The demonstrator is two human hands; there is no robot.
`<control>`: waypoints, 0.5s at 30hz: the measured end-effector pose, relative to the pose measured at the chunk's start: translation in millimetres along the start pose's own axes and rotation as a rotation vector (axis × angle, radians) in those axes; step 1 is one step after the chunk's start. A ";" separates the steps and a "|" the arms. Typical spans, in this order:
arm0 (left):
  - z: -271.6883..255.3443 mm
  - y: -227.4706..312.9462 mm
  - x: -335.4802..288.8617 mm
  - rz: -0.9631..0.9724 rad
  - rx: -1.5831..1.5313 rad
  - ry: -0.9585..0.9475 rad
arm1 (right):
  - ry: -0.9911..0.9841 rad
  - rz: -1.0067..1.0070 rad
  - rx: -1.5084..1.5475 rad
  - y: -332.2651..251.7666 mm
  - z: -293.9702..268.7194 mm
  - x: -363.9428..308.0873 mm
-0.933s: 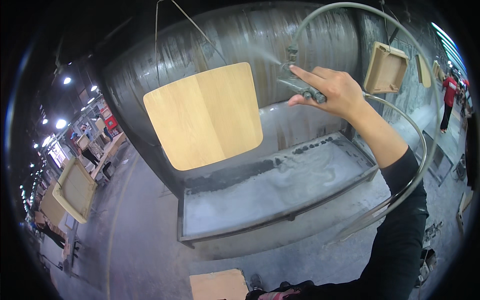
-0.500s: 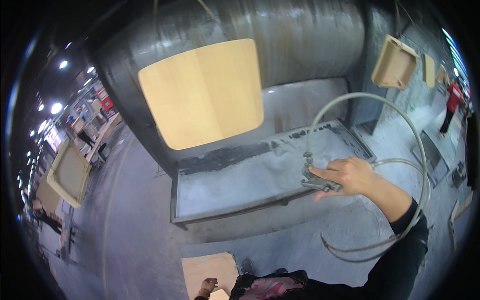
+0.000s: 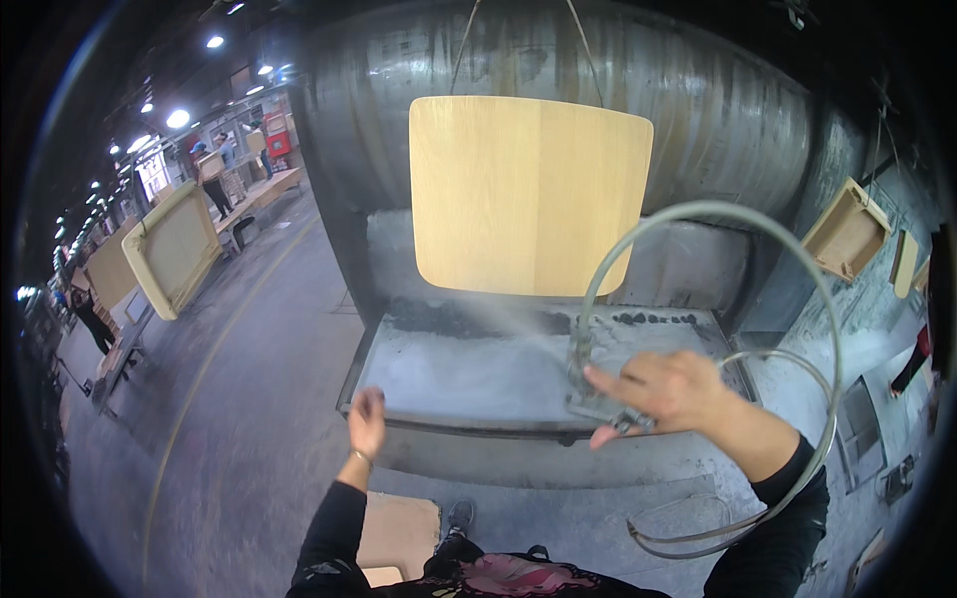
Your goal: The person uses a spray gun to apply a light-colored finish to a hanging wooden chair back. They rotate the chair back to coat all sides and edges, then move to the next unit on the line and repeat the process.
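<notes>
A pale wooden panel (image 3: 528,199) with rounded corners hangs upright from two cords. My right hand (image 3: 673,394) is closed on a grey spray gun (image 3: 598,404), below the panel's lower right part. A faint mist (image 3: 508,319) streams from the gun up and left toward the panel's lower edge. From the gun a pale hose (image 3: 738,211) loops up and over my right forearm. My left hand (image 3: 367,424) is raised in front of the tray's left corner, touching neither panel nor gun. Motion smears its fingers, and nothing shows plainly in it.
Behind and below the panel stand a stained metal booth wall (image 3: 718,130) and a shallow whitish tray (image 3: 449,384). A wooden frame piece (image 3: 847,231) hangs at the right, another framed panel (image 3: 177,254) at the left. A board (image 3: 399,528) lies near my feet. People work farther off.
My view has turned, so the panel sits farther right and looks squarer. My left hand has risen from low beside the board. Mist now shows at the spray gun, still in my right hand.
</notes>
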State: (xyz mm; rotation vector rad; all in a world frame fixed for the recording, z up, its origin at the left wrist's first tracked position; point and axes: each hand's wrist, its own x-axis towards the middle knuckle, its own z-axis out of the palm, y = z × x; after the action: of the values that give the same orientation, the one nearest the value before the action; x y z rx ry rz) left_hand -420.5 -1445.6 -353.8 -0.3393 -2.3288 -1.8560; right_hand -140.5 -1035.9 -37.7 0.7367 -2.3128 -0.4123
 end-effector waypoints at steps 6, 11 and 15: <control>45.3 137.2 207.5 0.245 -0.394 0.004 | -0.029 0.330 0.274 -48.4 58.1 -37.3; 115.8 182.0 366.1 -0.113 -0.674 -0.420 | 0.429 1.062 0.386 -86.7 86.8 -70.1; 144.3 174.0 419.2 -0.212 -0.887 -0.771 | 0.752 1.575 0.327 -128.2 78.3 -87.2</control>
State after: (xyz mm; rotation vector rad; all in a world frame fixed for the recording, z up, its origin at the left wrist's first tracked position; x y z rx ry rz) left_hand -774.7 -1232.3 -117.5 -1.0926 -1.6988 -3.2363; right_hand -89.2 -1077.3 -198.3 -0.7790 -1.5635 0.8190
